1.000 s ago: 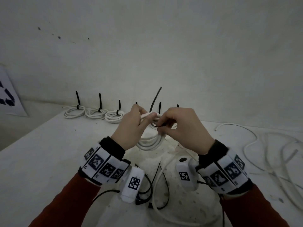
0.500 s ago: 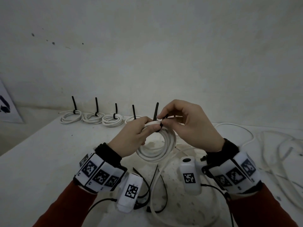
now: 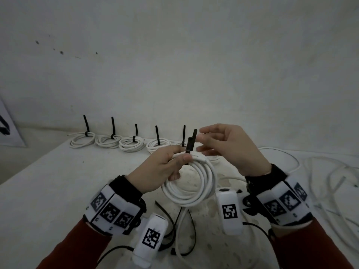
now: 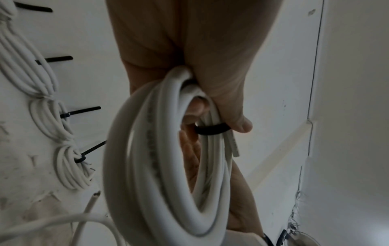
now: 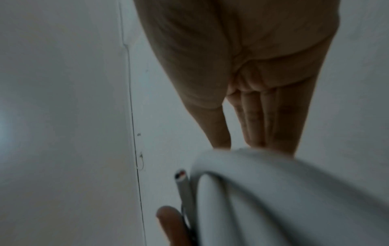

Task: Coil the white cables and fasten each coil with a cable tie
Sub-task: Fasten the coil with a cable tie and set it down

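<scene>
My left hand (image 3: 171, 162) grips a white cable coil (image 3: 194, 183) at its top, held above the table. A black cable tie (image 3: 191, 142) is wrapped round the coil beside my thumb, its tail sticking up. In the left wrist view the tie band (image 4: 211, 129) circles the strands (image 4: 160, 166) under my thumb. My right hand (image 3: 217, 140) hovers just right of the tie's tail with straight, spread fingers, holding nothing. The right wrist view shows those straight fingers (image 5: 256, 119) above the blurred coil (image 5: 284, 191).
Several tied coils (image 3: 132, 145) with upright black tie tails line the table's back edge (image 3: 58, 150). Loose black cable ties (image 3: 184, 226) lie on the table below the coil. Loose white cable (image 3: 330, 181) sprawls at the right. A wall rises behind.
My right hand has let go of the tie's tail and its fingers have spread. The coil hangs a little lower and more upright in my left hand.
</scene>
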Demonstrator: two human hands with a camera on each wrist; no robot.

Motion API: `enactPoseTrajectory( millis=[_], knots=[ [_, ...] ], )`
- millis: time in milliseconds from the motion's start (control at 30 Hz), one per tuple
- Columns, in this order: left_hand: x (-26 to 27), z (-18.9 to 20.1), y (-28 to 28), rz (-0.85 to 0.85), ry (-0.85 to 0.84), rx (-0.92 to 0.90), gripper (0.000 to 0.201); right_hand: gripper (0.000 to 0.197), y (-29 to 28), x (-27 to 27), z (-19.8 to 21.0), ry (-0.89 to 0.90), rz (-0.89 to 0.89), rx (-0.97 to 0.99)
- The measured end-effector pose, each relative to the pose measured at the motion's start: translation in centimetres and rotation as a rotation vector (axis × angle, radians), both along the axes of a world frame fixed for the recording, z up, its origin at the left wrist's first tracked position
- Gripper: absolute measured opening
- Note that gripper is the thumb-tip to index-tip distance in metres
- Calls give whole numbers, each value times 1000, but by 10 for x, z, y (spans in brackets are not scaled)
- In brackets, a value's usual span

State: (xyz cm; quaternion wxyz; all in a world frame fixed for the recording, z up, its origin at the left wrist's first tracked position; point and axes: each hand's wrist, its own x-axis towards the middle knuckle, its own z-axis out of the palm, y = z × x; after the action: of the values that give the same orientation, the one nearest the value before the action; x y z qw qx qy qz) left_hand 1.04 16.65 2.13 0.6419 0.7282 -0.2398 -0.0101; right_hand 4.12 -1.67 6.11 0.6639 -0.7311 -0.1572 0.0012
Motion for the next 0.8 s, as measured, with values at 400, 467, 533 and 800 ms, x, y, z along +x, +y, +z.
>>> enactPoseTrajectory(
  millis=[400,467,533,800],
  knots=[
    [7,-1,15,-119,40,-139,61,14,0,-4,-1,-371,32,-11],
    [6,-1,14,-129,15,-110,58,20,0,-6,0,-424,31,-73],
    [6,-2,11,-127,-4,-84,51,27,-1,-8,1,-468,35,-115],
    [6,-2,11,-109,-1,-56,49,29,2,-12,3,-530,40,-132]
  ],
)
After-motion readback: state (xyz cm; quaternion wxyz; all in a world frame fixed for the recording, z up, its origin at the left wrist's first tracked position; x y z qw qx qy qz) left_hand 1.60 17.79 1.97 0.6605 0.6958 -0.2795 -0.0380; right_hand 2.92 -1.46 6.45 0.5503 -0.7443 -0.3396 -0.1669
